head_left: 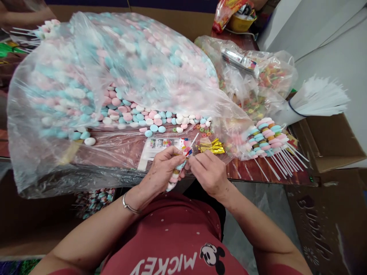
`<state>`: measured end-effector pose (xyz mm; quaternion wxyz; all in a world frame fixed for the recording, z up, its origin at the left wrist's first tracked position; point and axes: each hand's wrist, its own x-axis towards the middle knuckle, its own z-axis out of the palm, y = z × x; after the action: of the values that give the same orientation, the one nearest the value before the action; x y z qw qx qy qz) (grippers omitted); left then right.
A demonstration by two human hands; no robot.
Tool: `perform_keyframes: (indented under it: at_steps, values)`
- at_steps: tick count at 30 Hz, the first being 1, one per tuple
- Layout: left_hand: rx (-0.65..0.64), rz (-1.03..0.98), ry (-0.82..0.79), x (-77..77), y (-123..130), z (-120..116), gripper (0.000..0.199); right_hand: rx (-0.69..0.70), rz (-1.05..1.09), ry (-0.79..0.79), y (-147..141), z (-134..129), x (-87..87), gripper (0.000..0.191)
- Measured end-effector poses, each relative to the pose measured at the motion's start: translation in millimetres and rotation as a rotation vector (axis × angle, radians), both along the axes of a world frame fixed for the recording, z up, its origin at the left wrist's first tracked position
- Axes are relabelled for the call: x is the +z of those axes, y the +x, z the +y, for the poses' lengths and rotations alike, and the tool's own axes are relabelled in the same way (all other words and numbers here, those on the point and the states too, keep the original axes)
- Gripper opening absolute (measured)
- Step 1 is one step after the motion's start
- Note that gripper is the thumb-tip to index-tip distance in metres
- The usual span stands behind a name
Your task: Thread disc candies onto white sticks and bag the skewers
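Note:
Wrapped around a candy skewer (pixel 175 176) in a clear printed wrapper is my left hand (pixel 162 168), with a white stick pointing up and away from the wrapper. Close beside it, my right hand (pixel 210 172) has its fingers pinched at the wrapper's gathered neck; what they hold there is too small to tell. Gold twist ties (pixel 213 146) lie just beyond my right hand. Flat printed wrappers (pixel 155 144) rest on the table past my left hand. A pile of finished candy skewers (pixel 268 137) sits at the right, sticks toward the table's front edge.
A huge clear bag (pixel 137 57) of pink, blue and white candies covers the table's left and middle. Bags of ring candies (pixel 269 76) lie at the back right, near a bundle of white sticks (pixel 321 97). Cardboard boxes (pixel 327 221) stand at the right.

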<state>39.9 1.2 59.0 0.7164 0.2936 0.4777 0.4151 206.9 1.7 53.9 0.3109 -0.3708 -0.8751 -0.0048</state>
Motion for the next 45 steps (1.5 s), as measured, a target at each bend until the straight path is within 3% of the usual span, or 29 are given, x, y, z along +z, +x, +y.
perform_keyframes:
  at_steps: [2, 4, 9, 14, 17, 19, 22, 24, 26, 29, 31, 33, 35, 38, 40, 42, 43, 45]
  values:
    - [-0.058, -0.027, -0.055, 1.2, -3.3, 5.8, 0.031, 0.156, -0.108, 0.156, 4.3, 6.4, 1.3, 0.018]
    - [-0.203, -0.057, -0.107, 2.4, -7.8, 11.7, 0.029, 0.294, -0.157, 0.230, 9.4, 14.0, 5.0, 0.019]
    - [-0.624, -0.002, -0.118, 4.3, -16.0, 20.5, 0.017, 0.496, -0.267, 0.146, 16.7, 21.7, 20.0, 0.028]
    - [-0.894, 0.027, -0.147, 4.8, -13.1, 23.1, 0.006, 0.612, -0.321, 0.015, 17.9, 15.6, 34.4, 0.024]
    - [-0.974, 0.025, -0.175, 7.6, -10.5, 24.4, 0.004, 0.635, -0.303, -0.017, 19.8, 10.5, 39.1, 0.024]
    - [-0.984, 0.058, -0.160, 11.4, -8.9, 24.4, 0.005, 0.580, -0.312, -0.007, 19.9, 5.0, 39.7, 0.026]
    - [-0.947, 0.252, -0.017, 17.2, -4.1, 22.0, 0.007, 0.369, -0.392, 0.050, 16.3, -3.2, 33.7, 0.027]
    - [-0.819, 0.557, 0.260, 18.3, 2.4, 19.6, 0.010, 0.179, -0.427, 0.100, 12.1, -3.4, 24.3, 0.028]
    - [-0.610, 0.957, 0.603, 16.4, 11.0, 18.1, 0.015, -0.015, -0.366, 0.112, 7.9, 3.4, 12.6, 0.030]
    - [-0.233, 1.385, 1.069, 10.0, 21.8, 17.8, 0.023, -0.228, -0.028, -0.051, 1.5, 22.0, 0.6, 0.026]
    - [0.002, 1.394, 1.372, 6.1, 23.4, 15.8, 0.021, -0.271, 0.317, -0.239, -3.9, 32.4, 0.9, 0.021]
    - [0.121, 1.235, 1.560, 3.9, 20.1, 10.5, 0.012, -0.261, 0.644, -0.406, -10.9, 36.2, 7.3, 0.018]
    - [0.094, 0.985, 1.458, 4.2, 13.9, 4.4, 0.011, -0.224, 0.862, -0.494, -19.8, 32.6, 16.1, 0.018]
    - [0.093, 0.532, 0.871, 10.8, 2.4, 1.7, 0.036, -0.127, 0.944, -0.546, -35.5, 19.3, 25.4, 0.015]
    - [0.195, 0.308, 0.631, 19.6, -7.3, 4.6, 0.057, -0.044, 0.910, -0.584, -45.1, 11.2, 26.2, 0.015]
    - [0.261, 0.143, 0.600, 29.7, -19.9, 6.9, 0.071, 0.022, 0.876, -0.664, -52.0, 7.3, 23.3, 0.017]
    - [0.254, 0.058, 0.623, 34.1, -27.0, 6.6, 0.069, 0.036, 0.866, -0.707, -54.2, 6.9, 21.2, 0.018]
    - [0.050, -0.043, 0.717, 38.8, -41.4, 2.9, 0.065, 0.016, 0.858, -0.746, -56.8, 7.9, 17.4, 0.018]
